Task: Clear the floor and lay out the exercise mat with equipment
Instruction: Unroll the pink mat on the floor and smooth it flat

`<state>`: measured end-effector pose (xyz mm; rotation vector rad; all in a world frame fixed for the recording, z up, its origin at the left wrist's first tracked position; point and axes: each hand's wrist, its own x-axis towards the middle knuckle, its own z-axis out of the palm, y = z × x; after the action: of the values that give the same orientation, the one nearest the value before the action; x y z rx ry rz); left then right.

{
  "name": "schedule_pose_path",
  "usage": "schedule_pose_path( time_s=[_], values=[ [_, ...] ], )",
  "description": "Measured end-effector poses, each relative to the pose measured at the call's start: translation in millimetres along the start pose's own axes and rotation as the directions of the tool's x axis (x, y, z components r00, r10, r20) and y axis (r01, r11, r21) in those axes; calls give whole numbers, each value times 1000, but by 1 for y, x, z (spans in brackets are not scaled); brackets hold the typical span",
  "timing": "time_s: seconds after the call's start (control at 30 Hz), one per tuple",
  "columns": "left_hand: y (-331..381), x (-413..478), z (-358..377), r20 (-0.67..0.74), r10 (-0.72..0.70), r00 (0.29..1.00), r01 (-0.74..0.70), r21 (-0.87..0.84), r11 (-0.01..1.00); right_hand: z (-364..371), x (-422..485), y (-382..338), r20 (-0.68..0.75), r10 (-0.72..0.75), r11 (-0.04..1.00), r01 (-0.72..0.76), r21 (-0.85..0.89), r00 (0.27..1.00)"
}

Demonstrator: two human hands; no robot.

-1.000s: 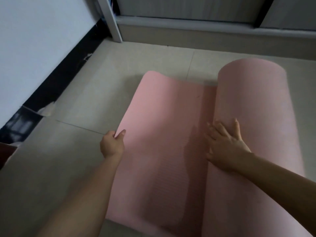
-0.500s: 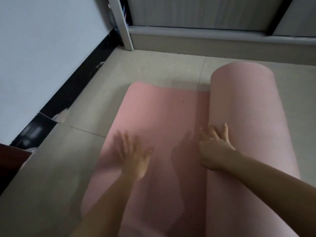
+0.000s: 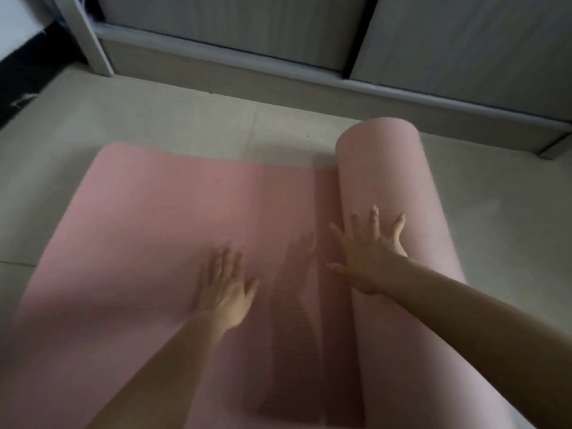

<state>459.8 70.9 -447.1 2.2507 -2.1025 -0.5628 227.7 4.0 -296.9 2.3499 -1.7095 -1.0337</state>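
Pressing pink mat [image 3: 161, 212]: both hands' fingers spread flat, right hand [image 3: 370, 252] on roll, roll axis pointing away.

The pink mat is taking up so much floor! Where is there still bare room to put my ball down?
Bare floor lies between the pink mat and the grey cabinet base, and more to the right of the rolled part. The mat's middle is crowded: the left hand lies flat there, and the right hand is on the roll.
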Motion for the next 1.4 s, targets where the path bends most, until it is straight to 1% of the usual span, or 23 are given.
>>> schedule_pose_path(
  time_s=[0.07,0.13,0.2,0.27,0.33,0.4,0.43,0.5,0.57,0.6,0.67,0.77,0.83,0.9,0.93,0.97,1.03,1.07,1.1,1.2,1.33,1.37,1.4],
  values=[
    [42,3,7,87,127,988,-127,2,992,36,-2,18,-6,-6,999,6,41,1000],
    [75,8,15,167,161,973,-166,18,986,70,-9,44,-21,33,999,-32,43,999],
    [104,10,22,294,109,949,-134,66,989,99,-20,77,-76,102,991,-94,100,992],
    [123,11,23,373,-2,928,-78,201,977,119,-34,106,-106,196,956,-166,242,975],
    [144,20,14,443,-125,888,-45,352,935,132,-49,132,-107,313,894,-254,368,944],
    [166,34,0,500,-170,849,-103,474,875,139,-60,152,-150,371,873,-288,394,916],
    [178,42,-6,519,-159,840,-140,489,861,141,-64,158,-196,356,881,-259,395,914],
    [214,53,-11,504,-118,856,-148,457,877,150,-70,169,-289,253,904,-119,411,923],
    [253,56,-1,460,-7,888,-169,339,925,164,-73,175,-308,130,918,3,396,942],
    [277,53,8,437,57,897,-185,255,949,174,-74,182,-287,105,926,11,377,952],
    [310,41,28,384,136,913,-181,83,980,190,-76,196,-234,125,931,-33,363,964],
    [342,25,72,337,171,926,-177,-15,984,218,-87,243,-155,281,860,-176,479,947],
    [358,13,101,336,186,923,-201,10,980,235,-98,284,-73,457,785,-364,502,886],
    [370,7,120,284,221,933,-236,21,971,245,-103,312,-67,605,706,-496,506,793],
    [379,5,127,255,240,937,-254,20,967,250,-103,321,-91,625,686,-491,537,775],
    [385,4,131,232,256,939,-268,23,963,252,-101,324,-124,597,699,-438,566,792],
    [401,3,137,231,292,928,-306,28,952,263,-98,325,-160,470,771,-315,554,868],
    [407,3,138,233,310,922,-327,38,944,273,-97,326,-146,436,797,-306,521,888],
    [415,6,138,228,329,917,-348,49,936,287,-96,334,-112,444,805,-342,484,889],
    [435,16,136,240,276,931,-307,102,946,326,-100,377,-38,554,760,-487,430,831],
    [460,17,129,320,127,939,-211,244,947,346,-102,428,74,695,600,-634,488,715],
    [462,17,125,362,107,926,-213,265,940,345,-103,436,108,692,582,-640,502,714],
    [463,19,121,416,96,904,-229,282,932,344,-104,441,135,667,587,-629,510,732]
  ],
)
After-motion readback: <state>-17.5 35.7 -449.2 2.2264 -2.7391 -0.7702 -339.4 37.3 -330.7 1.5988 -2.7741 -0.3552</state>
